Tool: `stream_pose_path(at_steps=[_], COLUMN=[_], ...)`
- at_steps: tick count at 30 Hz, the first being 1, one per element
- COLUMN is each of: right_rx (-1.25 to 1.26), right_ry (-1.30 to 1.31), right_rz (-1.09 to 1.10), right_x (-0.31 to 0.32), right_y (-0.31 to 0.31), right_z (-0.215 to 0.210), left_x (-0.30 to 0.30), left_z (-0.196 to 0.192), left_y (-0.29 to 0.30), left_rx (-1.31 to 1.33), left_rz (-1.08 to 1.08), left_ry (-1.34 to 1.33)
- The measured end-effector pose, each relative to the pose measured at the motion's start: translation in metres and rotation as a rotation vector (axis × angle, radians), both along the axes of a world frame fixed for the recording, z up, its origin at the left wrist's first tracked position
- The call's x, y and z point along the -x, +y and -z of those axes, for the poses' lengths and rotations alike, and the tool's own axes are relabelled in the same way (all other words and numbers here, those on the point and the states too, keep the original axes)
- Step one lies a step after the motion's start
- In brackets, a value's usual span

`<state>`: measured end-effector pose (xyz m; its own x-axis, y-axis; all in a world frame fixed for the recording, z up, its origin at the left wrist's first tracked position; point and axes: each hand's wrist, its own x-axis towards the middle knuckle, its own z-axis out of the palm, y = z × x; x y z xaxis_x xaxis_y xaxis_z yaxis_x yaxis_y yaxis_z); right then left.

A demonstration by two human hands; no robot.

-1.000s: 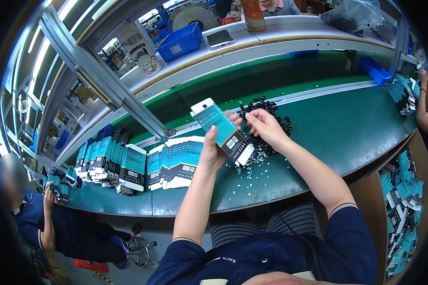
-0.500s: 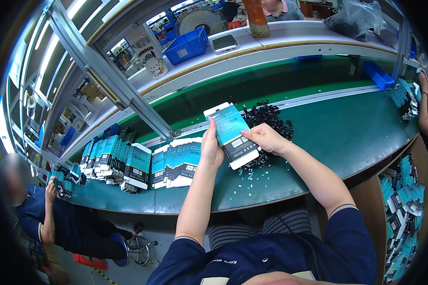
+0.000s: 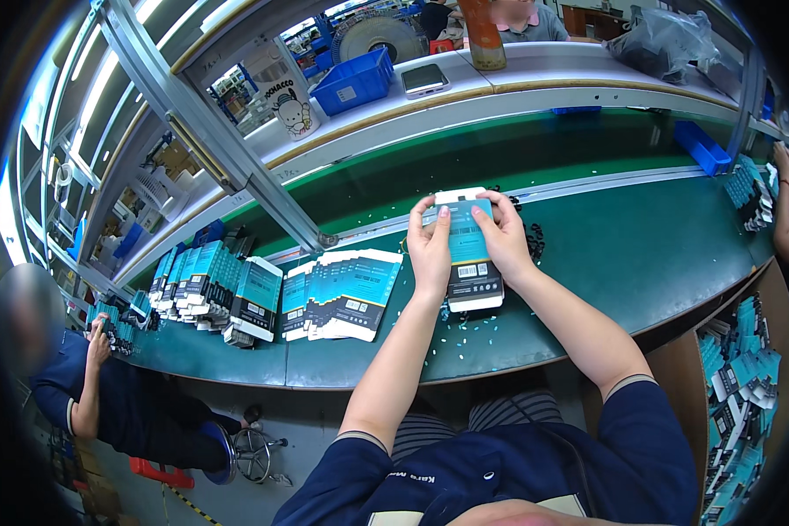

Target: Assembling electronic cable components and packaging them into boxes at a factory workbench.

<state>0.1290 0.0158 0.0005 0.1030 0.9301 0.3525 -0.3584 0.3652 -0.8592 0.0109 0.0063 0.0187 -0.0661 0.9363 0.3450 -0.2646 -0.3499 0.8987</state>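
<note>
A flat teal-and-black cardboard box [image 3: 473, 273] with white end flaps is held upright in front of me, over the green table. My left hand [image 3: 431, 250] grips its upper left edge, thumb on the printed face. On the upper right edge my right hand [image 3: 505, 235] is closed in the same way, its thumb near the top flap. The fingers behind the box are partly hidden. Behind the hands, a heap of small black parts [image 3: 535, 241] is mostly covered. To the left lies a fanned row of similar flat boxes [image 3: 351, 294].
More boxes [image 3: 197, 276] are stacked farther left. Tiny pale bits [image 3: 451, 337] dot the table. The shelf carries a blue bin [image 3: 359, 83], a phone [image 3: 424, 79] and a bottle [image 3: 484, 39]. A carton [image 3: 682, 377] of boxes stands right; co-workers work at both sides.
My right hand has moved from the box's lower right side to its upper right edge. The box is turned more upright and sits slightly to the right, with my left hand shifted right too.
</note>
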Motion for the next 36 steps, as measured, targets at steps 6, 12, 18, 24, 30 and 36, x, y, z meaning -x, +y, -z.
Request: stream_pose_path(at_steps=[6,12,18,24,30,36], right_rx=[0.085,0.106,0.037,-0.001,0.032,0.051], right_ry=[-0.145,-0.06,-0.095,-0.133,-0.13,-0.084], right_rz=[0.178,0.08,0.084,0.081,0.113,0.103], right_x=[-0.009,-0.002,-0.012,-0.011,-0.005,-0.004], right_y=[0.017,-0.001,0.003,0.0,-0.003,0.0], right_z=[0.017,-0.001,0.005,0.006,0.002,-0.001], left_x=[-0.006,-0.003,-0.014,-0.012,-0.007,-0.013], left_z=[0.016,0.03,0.016,0.019,0.027,0.025], left_y=[-0.002,0.008,-0.005,-0.003,0.001,0.004], left_rx=[-0.065,-0.089,-0.063,-0.048,0.001,-0.06], left_rz=[-0.064,-0.139,-0.111,-0.134,-0.162,-0.216], left_ry=[0.213,0.167,0.016,-0.013,-0.051,-0.076])
